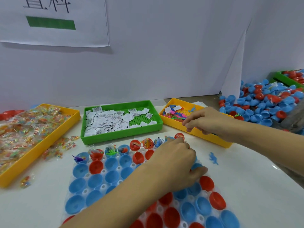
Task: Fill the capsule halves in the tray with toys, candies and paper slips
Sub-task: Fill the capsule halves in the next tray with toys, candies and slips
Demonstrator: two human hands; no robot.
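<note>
A clear tray holds rows of blue and red capsule halves. The back row has toys, candies and slips in it; the nearer rows look bare. My left hand lies over the tray's back right part, fingers curled down by a red half, its thumb by a blue half; what is under the fingers is hidden. My right hand hovers over the front edge of the yellow toy tray, fingertips pinched together with a sliver of red, likely a small toy, under them.
A green tray of paper slips sits behind the capsule tray. A long yellow tray of candy packets is at the left, with loose packets beside it. A blue toy lies on the table. Loose capsule halves pile at the right.
</note>
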